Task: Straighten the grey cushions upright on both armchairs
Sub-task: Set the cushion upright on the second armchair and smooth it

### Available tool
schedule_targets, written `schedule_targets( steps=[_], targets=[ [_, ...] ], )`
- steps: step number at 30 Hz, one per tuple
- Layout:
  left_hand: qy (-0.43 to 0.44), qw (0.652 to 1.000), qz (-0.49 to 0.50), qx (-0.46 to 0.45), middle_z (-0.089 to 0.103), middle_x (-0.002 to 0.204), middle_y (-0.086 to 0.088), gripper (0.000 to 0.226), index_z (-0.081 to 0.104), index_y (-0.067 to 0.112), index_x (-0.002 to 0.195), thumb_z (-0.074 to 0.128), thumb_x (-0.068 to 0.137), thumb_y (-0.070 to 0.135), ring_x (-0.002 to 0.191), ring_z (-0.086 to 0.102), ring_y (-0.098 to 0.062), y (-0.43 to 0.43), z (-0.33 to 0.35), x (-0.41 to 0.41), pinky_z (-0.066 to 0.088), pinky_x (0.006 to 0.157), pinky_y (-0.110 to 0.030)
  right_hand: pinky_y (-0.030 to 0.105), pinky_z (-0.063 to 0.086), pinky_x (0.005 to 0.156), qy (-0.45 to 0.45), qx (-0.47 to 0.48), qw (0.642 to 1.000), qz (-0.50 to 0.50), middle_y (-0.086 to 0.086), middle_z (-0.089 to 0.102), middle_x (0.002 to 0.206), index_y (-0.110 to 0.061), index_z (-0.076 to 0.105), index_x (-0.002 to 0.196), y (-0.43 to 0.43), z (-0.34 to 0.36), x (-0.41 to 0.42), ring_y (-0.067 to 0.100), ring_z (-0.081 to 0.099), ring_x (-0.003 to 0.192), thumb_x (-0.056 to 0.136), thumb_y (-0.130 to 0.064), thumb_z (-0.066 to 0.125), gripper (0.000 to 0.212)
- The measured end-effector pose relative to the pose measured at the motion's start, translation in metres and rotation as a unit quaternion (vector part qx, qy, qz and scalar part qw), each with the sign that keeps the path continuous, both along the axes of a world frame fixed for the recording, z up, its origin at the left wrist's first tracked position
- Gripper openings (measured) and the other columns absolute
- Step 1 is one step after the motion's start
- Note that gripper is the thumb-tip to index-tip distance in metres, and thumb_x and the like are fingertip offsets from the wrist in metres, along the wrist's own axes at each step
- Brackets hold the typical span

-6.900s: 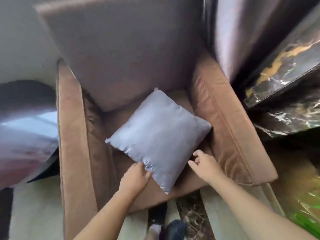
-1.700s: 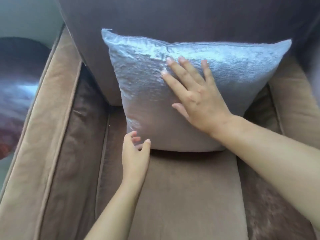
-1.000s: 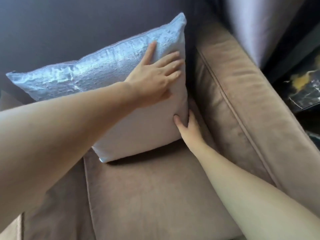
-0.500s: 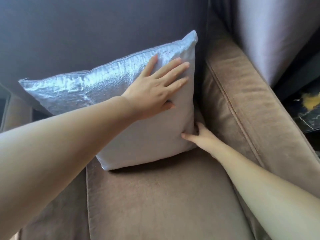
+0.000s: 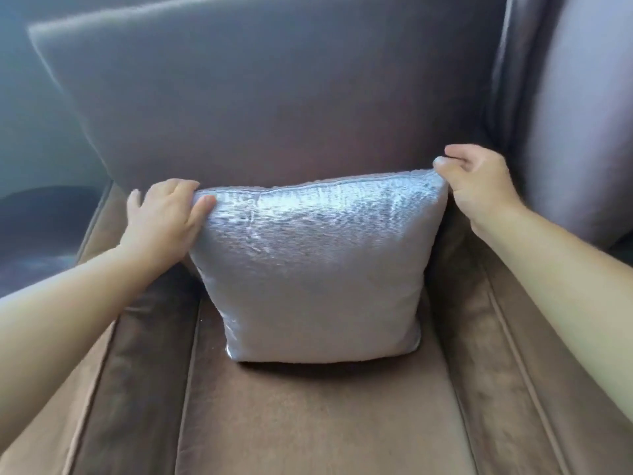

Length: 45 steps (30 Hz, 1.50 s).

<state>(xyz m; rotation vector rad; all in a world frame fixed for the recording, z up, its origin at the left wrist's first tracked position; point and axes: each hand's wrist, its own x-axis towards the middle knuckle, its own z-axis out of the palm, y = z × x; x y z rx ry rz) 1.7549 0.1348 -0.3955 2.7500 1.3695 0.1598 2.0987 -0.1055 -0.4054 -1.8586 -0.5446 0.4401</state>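
A shiny grey cushion (image 5: 315,269) stands upright on the seat of a brown armchair (image 5: 308,423), leaning against the chair's tall back (image 5: 274,90). My left hand (image 5: 161,221) grips the cushion's top left corner, thumb on the front face. My right hand (image 5: 479,183) pinches the top right corner between thumb and curled fingers. The cushion's bottom edge rests on the seat, centred between the two armrests.
Padded brown armrests run along the left (image 5: 68,371) and right (image 5: 548,371) of the seat. A pale lilac curtain or upholstery (image 5: 582,114) hangs at the right. A dark rounded object (image 5: 41,228) sits beyond the left armrest.
Both hands moved from the cushion's face and lower right corner up to its two top corners. The view swung to face the chair squarely, with the cushion centred.
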Motion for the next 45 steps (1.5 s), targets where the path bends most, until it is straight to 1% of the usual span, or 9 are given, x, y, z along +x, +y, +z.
schedule_targets(
  steps=[4,9,17,22,26,31,36,41,45],
  targets=[
    [-0.141,0.98,0.096,-0.099,0.071,0.112,-0.01,0.04,0.071,0.013,0.111,0.047,0.098,0.041,0.108,0.062,-0.033,0.009,0.006,-0.02,0.047,0.098,-0.044,0.054,0.056,0.097,0.014,-0.04,0.999,0.012,0.001,0.074,0.097,-0.026,0.075,0.084,-0.011,-0.008,0.01,0.027,0.071,0.101,0.084,-0.029,0.07,0.007],
    [-0.292,0.926,0.16,-0.179,0.069,0.095,-0.01,0.012,0.067,0.017,0.095,0.067,0.093,0.029,0.091,0.068,-0.035,0.0,0.005,-0.019,0.054,0.088,-0.046,0.059,0.059,0.088,-0.025,-0.028,0.999,-0.002,0.003,0.07,0.082,-0.025,0.072,0.074,-0.017,-0.009,0.005,0.02,0.065,0.082,0.084,-0.026,0.069,0.011],
    [-0.207,0.96,0.132,-0.137,0.068,0.087,-0.008,0.019,0.061,0.022,0.082,0.062,0.093,0.038,0.085,0.066,-0.035,0.015,0.023,-0.027,0.052,0.086,-0.045,0.003,0.038,0.046,-0.103,-0.08,0.991,-0.011,-0.004,0.06,0.069,-0.007,0.069,0.086,-0.021,-0.005,0.008,0.007,0.052,0.059,0.096,-0.027,0.063,0.023],
    [-0.198,0.962,0.126,-0.142,0.067,0.088,-0.011,0.023,0.062,0.018,0.087,0.058,0.094,0.04,0.089,0.063,-0.038,0.009,0.013,-0.026,0.053,0.086,-0.046,0.028,0.039,0.064,-0.112,-0.078,0.989,-0.047,0.003,0.058,0.071,-0.001,0.066,0.079,-0.018,-0.01,0.0,0.015,0.049,0.069,0.094,-0.034,0.061,0.036],
    [-0.195,0.972,0.108,-0.067,0.065,0.113,-0.014,0.018,0.064,0.013,0.108,0.051,0.1,0.022,0.106,0.059,-0.035,-0.019,0.013,-0.008,0.043,0.1,-0.045,0.034,0.05,0.074,0.003,0.002,0.998,-0.065,-0.01,0.061,0.071,-0.023,0.063,0.072,-0.026,-0.028,-0.016,0.005,0.056,0.069,0.093,-0.032,0.061,0.023],
    [-0.103,0.995,-0.002,-0.014,0.056,0.138,-0.014,0.039,0.054,0.01,0.134,0.045,0.104,0.033,0.14,0.041,-0.032,-0.068,0.003,0.071,0.001,0.118,-0.066,0.052,0.052,0.096,0.119,-0.026,0.99,-0.07,0.009,0.074,0.105,-0.023,0.066,0.081,-0.055,-0.094,-0.04,0.029,0.068,0.107,0.086,-0.061,0.046,0.043],
    [-0.07,0.983,-0.17,-0.021,0.058,0.134,-0.012,0.047,0.051,0.013,0.134,0.041,0.102,0.045,0.126,0.052,-0.034,-0.133,-0.011,0.174,0.02,0.118,-0.054,0.03,0.044,0.096,0.175,-0.054,0.982,-0.047,0.006,0.069,0.117,-0.014,0.069,0.113,-0.087,-0.159,-0.083,0.02,0.06,0.113,0.106,-0.023,0.044,0.028],
    [-0.044,0.97,-0.24,0.012,0.061,0.124,-0.01,0.051,0.051,0.012,0.123,0.04,0.099,0.055,0.117,0.054,-0.036,-0.172,-0.015,0.243,0.031,0.109,-0.052,0.031,0.039,0.108,0.239,-0.147,0.959,-0.044,0.013,0.059,0.141,-0.006,0.056,0.14,-0.12,-0.222,-0.1,0.029,0.052,0.134,0.103,-0.006,0.043,0.039],
    [-0.061,0.966,-0.252,0.013,0.062,0.114,-0.011,0.029,0.05,0.012,0.104,0.046,0.099,0.04,0.107,0.056,-0.038,-0.183,-0.015,0.272,0.037,0.084,-0.042,0.035,0.042,0.102,0.302,-0.13,0.943,-0.055,0.012,0.059,0.139,-0.006,0.051,0.144,-0.135,-0.246,-0.108,0.026,0.053,0.13,0.101,-0.001,0.043,0.043]
  ],
)
